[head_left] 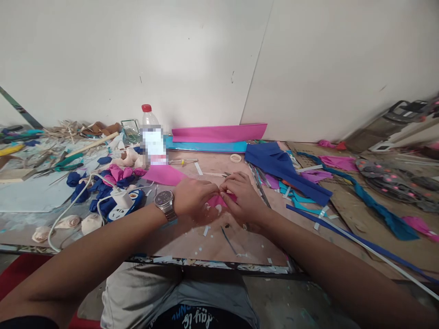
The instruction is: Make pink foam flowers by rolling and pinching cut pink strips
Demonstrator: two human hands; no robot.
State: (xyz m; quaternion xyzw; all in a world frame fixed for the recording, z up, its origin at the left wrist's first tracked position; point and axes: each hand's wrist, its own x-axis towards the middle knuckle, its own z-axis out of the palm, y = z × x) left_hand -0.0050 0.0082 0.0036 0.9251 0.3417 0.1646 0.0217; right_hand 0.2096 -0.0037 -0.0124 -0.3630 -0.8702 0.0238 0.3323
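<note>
My left hand (pixel 194 194), with a watch (pixel 163 201) on its wrist, is closed in a pinch near the middle of the table. Facing it, my right hand (pixel 242 194) is closed too, fingertips nearly meeting the left ones. Between and below them shows a small pink piece of fabric-like material (pixel 222 200), gripped by both hands; most of it is hidden by the fingers. A dark pointed tip (pixel 226 173) pokes out just behind my right hand, its kind unclear. Left of my left hand lies a larger pink strip (pixel 164 175).
A red-capped bottle (pixel 147 114) and a lit, blurred screen (pixel 156 145) stand behind. Rolled rosettes (pixel 120 172), a power strip (pixel 127 205) with a white cable, and green-handled pliers (pixel 70 162) lie left. Blue strips (pixel 288 171) and cardboard (pixel 360 201) are right.
</note>
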